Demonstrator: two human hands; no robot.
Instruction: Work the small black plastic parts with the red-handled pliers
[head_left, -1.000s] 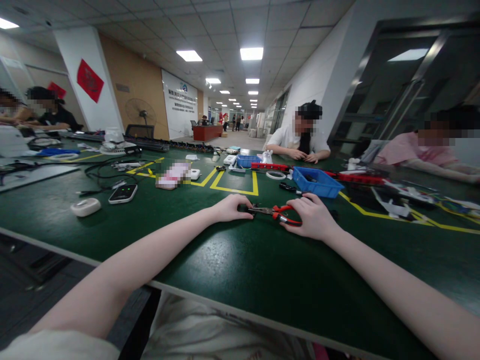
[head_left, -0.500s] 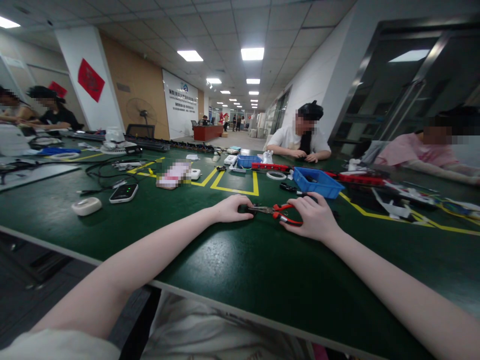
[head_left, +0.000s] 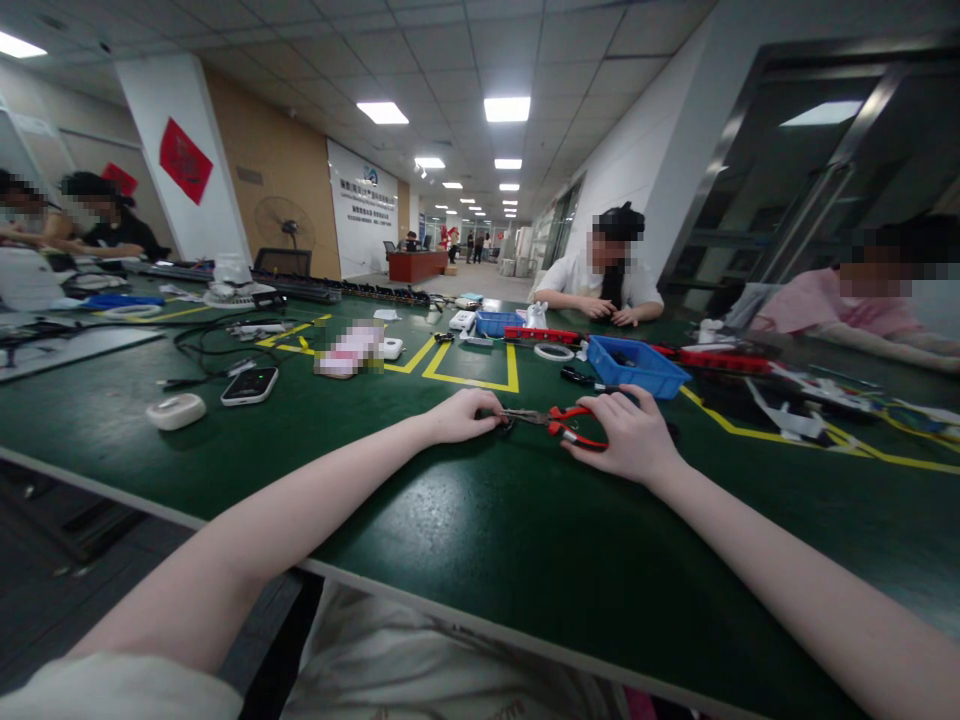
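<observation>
At plier-work step (prob.), w/ small dark part point(head_left: 507, 425) pinched in L hand point(head_left: 460, 416) at nose of red-handled pliers point(head_left: 556, 420) gripped in R hand point(head_left: 628, 436), over green table point(head_left: 450, 530), hold both steady next.

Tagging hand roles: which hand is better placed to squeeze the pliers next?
Probably the right hand: it grips the pliers, while the left hand seems to pinch a small dark piece at their tips.

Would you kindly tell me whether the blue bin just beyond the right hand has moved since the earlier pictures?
No. Judged against the yellow tape on the table, the blue bin sits in the same place.
</observation>
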